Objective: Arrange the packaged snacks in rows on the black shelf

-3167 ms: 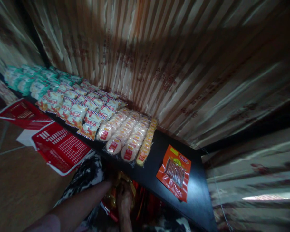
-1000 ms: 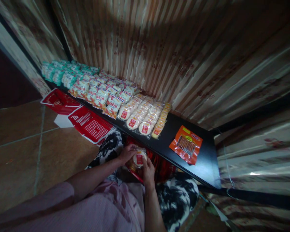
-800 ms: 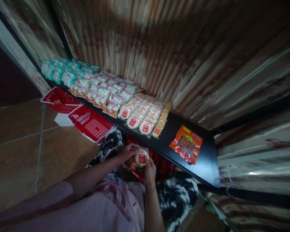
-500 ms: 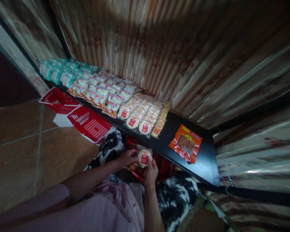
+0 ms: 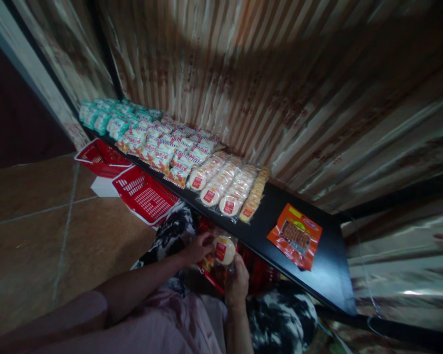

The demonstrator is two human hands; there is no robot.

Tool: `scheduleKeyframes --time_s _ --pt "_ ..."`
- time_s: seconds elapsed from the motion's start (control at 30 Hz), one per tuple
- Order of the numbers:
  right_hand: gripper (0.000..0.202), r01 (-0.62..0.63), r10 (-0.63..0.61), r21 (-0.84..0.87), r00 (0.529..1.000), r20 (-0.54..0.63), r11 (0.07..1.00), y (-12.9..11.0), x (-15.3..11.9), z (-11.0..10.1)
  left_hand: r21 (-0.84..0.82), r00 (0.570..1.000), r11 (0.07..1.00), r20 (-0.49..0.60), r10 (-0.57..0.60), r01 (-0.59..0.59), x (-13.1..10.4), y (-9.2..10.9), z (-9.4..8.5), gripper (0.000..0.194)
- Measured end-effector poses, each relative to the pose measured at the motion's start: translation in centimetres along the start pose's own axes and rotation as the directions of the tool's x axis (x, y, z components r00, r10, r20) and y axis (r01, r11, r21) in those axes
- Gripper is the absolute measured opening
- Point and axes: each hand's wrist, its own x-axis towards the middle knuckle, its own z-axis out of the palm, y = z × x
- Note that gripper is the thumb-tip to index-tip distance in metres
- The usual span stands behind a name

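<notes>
Between my hands is a round pale snack in a clear wrapper with a red label (image 5: 224, 250), above a red basket on my lap side of the shelf. My left hand (image 5: 200, 247) pinches the wrapper's left edge, and my right hand (image 5: 237, 281) grips its lower right edge. Just beyond, overlapping rows of the same round packets (image 5: 229, 205) lie on the black shelf (image 5: 258, 240), beside a row of yellow packets (image 5: 247, 212). An orange packet (image 5: 296, 236) lies flat farther right.
White-and-orange snack bags (image 5: 179, 168) and green-and-white bags (image 5: 117, 126) fill the shelf's left part. Two red baskets (image 5: 147, 196) and a white box (image 5: 105, 187) are below it on the left. A pleated curtain (image 5: 243, 73) hangs behind.
The view has shifted, so the shelf and its goods appear lower and farther right. Both hands still hold the round packet, which now faces up a little closer to the camera.
</notes>
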Motion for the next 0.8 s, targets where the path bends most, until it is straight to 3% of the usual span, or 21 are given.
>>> scheduleKeyframes --time_s 0.27,0.53,0.67,0.8 --pt "0.048 0.007 -0.002 -0.043 0.991 0.131 0.999 -1.3 -0.3 0.7 -0.125 0.999 0.992 -0.047 -0.013 0.007 0.2 0.6 -0.4 0.031" --pt "0.040 0.192 -0.142 -0.229 0.966 0.217 0.954 -3.1 0.2 2.5 -0.188 0.990 0.981 -0.142 0.010 -0.037 0.1 2.1 -1.5 0.024" --pt "0.042 0.229 -0.171 -0.277 0.961 0.216 0.933 -3.9 0.8 3.9 -0.152 0.974 0.984 -0.219 0.053 -0.088 0.2 3.1 -2.8 0.022" --pt "0.042 0.302 -0.235 -0.301 0.942 0.239 0.905 -4.4 1.6 5.7 -0.016 0.924 0.985 -0.351 0.156 -0.172 0.3 4.5 -4.6 0.020"
